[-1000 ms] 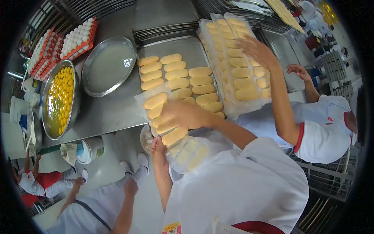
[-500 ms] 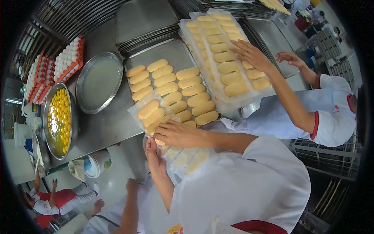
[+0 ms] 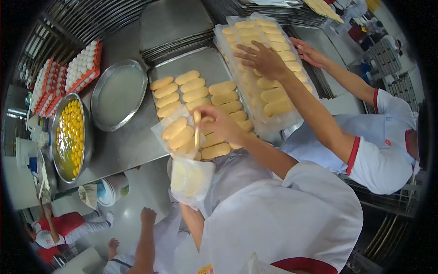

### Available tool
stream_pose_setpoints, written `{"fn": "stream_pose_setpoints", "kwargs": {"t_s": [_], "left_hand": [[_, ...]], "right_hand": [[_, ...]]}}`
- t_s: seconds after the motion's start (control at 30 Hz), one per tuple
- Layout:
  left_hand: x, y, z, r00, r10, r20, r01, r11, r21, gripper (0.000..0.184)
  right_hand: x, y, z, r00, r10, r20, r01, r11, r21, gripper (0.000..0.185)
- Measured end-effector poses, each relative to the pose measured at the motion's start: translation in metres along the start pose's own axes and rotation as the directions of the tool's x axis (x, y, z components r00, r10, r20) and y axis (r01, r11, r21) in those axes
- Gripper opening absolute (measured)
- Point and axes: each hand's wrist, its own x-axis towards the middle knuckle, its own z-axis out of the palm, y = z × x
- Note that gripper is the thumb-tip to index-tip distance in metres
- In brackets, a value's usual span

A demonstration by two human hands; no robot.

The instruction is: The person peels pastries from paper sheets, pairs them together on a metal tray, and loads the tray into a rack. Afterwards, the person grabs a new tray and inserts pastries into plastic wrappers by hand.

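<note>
Biscuit [image 3: 197, 136] Held at Near End of Tray [image 3: 207, 63]

The right hand [image 3: 219, 123], fingers nearly closed, pinches it edge-on. More biscuits [image 3: 196, 94] lie in rows on the tray. Paper [image 3: 203, 176] hanging past the tray hides the left hand; its grip cannot be told.

Oblong pale-yellow sponge fingers [image 3: 195, 94] lie in rows on a rectangular grey metal tray [image 3: 200, 63], right of a round silver metal basin [image 3: 112, 129] and left of translucent white paper sheets [image 3: 266, 124]. Behind the tray are stacked grey metal pans [image 3: 175, 23]; left of the basin sits a deep silver metal bowl [image 3: 88, 137], with orange egg trays [image 3: 94, 71] behind it.
</note>
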Motion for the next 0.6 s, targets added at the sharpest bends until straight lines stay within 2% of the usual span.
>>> {"fn": "stream_pose_setpoints", "kwargs": {"t_s": [0.03,0.1,0.17,0.2,0.23,0.27,0.3,0.37,0.4,0.43,0.47,0.53,0.57,0.6], "left_hand": [[-0.002,0.000,-0.001,1.000,0.002,-0.012,-0.002,1.000,-0.002,0.038],[-0.005,-0.001,-0.004,0.999,0.000,-0.039,0.000,1.000,0.002,0.039],[-0.008,-0.003,-0.006,0.998,0.000,-0.063,0.001,1.000,0.014,0.041],[-0.010,-0.004,-0.007,0.997,0.002,-0.076,-0.001,1.000,0.020,0.042],[-0.011,-0.006,-0.009,0.996,0.008,-0.085,-0.004,0.999,0.044,0.043],[-0.011,-0.008,-0.011,0.995,0.016,-0.094,-0.010,0.998,0.067,0.044],[-0.009,-0.010,-0.013,0.995,0.031,-0.098,-0.021,0.995,0.095,0.045],[0.001,-0.018,-0.021,0.988,0.127,-0.086,-0.108,0.975,0.196,0.044],[0.009,-0.022,-0.025,0.980,0.182,-0.077,-0.158,0.956,0.245,0.042],[0.014,-0.027,-0.030,0.959,0.277,-0.054,-0.243,0.908,0.342,0.039],[0.015,-0.023,-0.030,0.957,0.281,-0.074,-0.243,0.914,0.325,0.039],[0.020,-0.012,-0.028,0.984,0.170,-0.048,-0.143,0.927,0.346,0.031],[0.024,-0.013,-0.029,0.983,0.172,-0.067,-0.141,0.935,0.327,0.031],[0.029,-0.015,-0.030,0.981,0.188,-0.040,-0.167,0.936,0.309,0.030]], "right_hand": [[0.011,-0.002,-0.009,0.998,0.001,-0.059,0.002,0.999,0.043,0.031],[0.035,-0.021,-0.025,0.991,0.000,-0.136,0.000,1.000,-0.002,0.031],[0.064,-0.030,-0.041,0.973,-0.179,-0.148,0.098,0.894,-0.438,0.028],[0.080,-0.029,-0.052,0.975,-0.175,-0.135,0.100,0.893,-0.439,0.028],[0.097,-0.024,-0.064,0.950,-0.307,-0.052,0.142,0.574,-0.806,0.027],[0.113,-0.016,-0.074,0.918,-0.388,0.082,0.139,0.121,-0.983,0.027],[0.130,-0.006,-0.083,0.916,-0.392,0.087,0.145,0.120,-0.982,0.027],[0.158,0.016,-0.094,0.984,-0.107,0.145,0.124,-0.185,-0.975,0.032],[0.161,0.027,-0.097,0.981,-0.108,0.160,0.138,-0.188,-0.972,0.032],[0.161,0.035,-0.105,0.988,-0.095,0.125,0.112,-0.130,-0.985,0.032],[0.161,0.042,-0.115,0.993,-0.075,0.094,0.089,-0.073,-0.993,0.032],[0.162,0.049,-0.133,0.999,-0.024,0.043,0.043,0.032,-0.999,0.032],[0.164,0.048,-0.135,1.000,0.005,0.014,0.014,0.084,-0.996,0.033],[0.161,0.036,-0.127,0.999,0.014,0.035,0.034,0.078,-0.996,0.033]]}}
